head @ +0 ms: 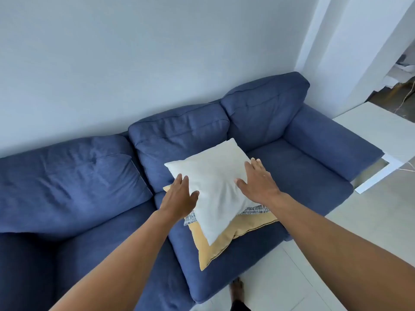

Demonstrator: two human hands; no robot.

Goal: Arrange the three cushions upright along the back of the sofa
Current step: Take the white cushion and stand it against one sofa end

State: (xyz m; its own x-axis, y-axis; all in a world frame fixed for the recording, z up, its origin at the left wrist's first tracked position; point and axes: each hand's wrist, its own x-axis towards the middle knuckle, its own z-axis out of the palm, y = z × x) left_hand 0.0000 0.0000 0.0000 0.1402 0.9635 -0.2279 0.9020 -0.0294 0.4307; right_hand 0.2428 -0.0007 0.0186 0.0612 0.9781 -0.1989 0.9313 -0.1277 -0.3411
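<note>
Three cushions lie stacked flat on the middle seat of a blue sofa (298,167). A white cushion (215,189) is on top. Under it a cushion with a blue-and-white striped pattern (254,209) shows only at its edges. A yellow cushion (224,243) is at the bottom. My left hand (179,196) reaches the white cushion's left edge, fingers apart, thumb against the fabric. My right hand (258,182) rests flat on its right side, fingers spread. Neither hand has closed on it.
The sofa's back cushions (179,135) lean against a pale wall (134,52). A white low table (381,131) stands beside the right armrest. Pale floor (303,277) runs in front, with my foot (238,286) near the sofa's edge. An opening to another room is at far right.
</note>
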